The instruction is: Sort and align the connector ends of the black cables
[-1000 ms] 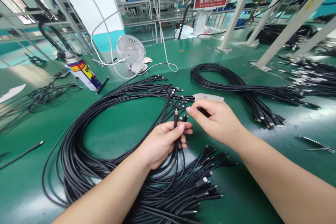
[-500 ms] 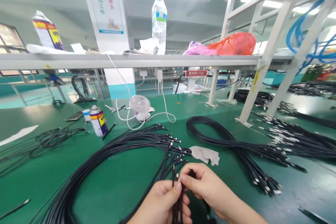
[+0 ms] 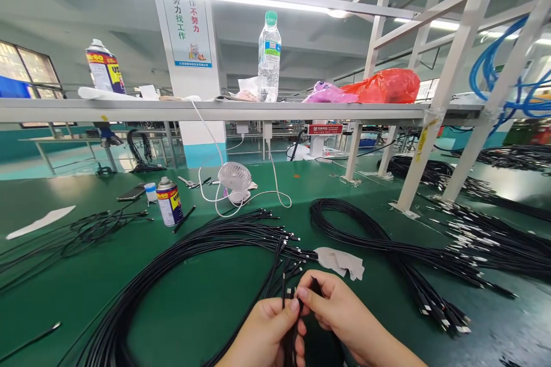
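Note:
My left hand (image 3: 275,327) is closed round several black cables (image 3: 289,347) at the lower middle; their ends stick up past my thumb. Close beside it, my right hand (image 3: 325,301) pinches at one of the ends, fingertips meeting the left thumb. A dark strip shows between the right hand's fingers, and what exactly it grips is partly hidden. Just beyond my hands lies a large curved bundle of black cables (image 3: 181,252) with small metal plugs. A crumpled white cloth (image 3: 340,262) rests by the plug ends.
Another looped cable bundle (image 3: 370,235) lies to the right, with more cables (image 3: 486,241) past it. A spray can (image 3: 169,203), a small white fan (image 3: 235,178) and loose cables (image 3: 94,229) stand or lie at left. A shelf (image 3: 241,112) on white posts (image 3: 451,80) crosses behind.
The view has tilted up slightly and shifted left, so the shelf and table things appear lower and further right. Both hands keep nearly the same hold on the cables.

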A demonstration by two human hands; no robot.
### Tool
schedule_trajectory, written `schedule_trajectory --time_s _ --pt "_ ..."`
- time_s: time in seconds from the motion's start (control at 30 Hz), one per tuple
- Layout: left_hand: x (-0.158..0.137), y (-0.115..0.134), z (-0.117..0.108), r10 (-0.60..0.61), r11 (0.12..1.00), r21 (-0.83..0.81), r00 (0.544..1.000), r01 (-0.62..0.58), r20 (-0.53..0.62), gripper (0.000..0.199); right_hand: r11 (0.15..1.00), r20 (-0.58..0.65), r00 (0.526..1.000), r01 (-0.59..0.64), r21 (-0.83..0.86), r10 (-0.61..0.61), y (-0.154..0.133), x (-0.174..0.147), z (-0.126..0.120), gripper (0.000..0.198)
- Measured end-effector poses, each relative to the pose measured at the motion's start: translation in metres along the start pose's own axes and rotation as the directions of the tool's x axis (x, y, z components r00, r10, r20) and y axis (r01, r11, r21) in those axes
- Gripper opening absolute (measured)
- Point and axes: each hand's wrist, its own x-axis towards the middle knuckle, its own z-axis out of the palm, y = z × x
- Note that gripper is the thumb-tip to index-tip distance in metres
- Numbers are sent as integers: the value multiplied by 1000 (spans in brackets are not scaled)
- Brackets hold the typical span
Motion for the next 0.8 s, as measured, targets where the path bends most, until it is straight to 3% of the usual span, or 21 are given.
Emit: schedule_trajectory --time_s 0.2,0.3,0.43,0.53,0.67,0.8 --pt "-2 -10 -5 -45 997 -70 999 45 3 48 995 70 997 47 -87 -41 8 2 -4 47" --pt "-10 -5 0 3 988 -156 1000 -5 -11 38 963 92 982 183 -199 -168 10 -1 -7 38" --pt "-15 5 2 23 976 -217 1000 -27 -21 32 739 5 890 383 -554 -457 5 -9 -12 17" --pt "-14 10 1 -5 976 -218 1000 8 13 32 504 67 789 452 -736 -610 1 -15 -15 18" --pt "-15 13 2 -10 971 -236 998 23 54 28 236 203 716 463 -854 -668 0 -20 -16 23" --pt "-18 14 5 -10 968 -250 994 37 109 27 156 255 704 463 -872 -663 0 -24 -12 23"
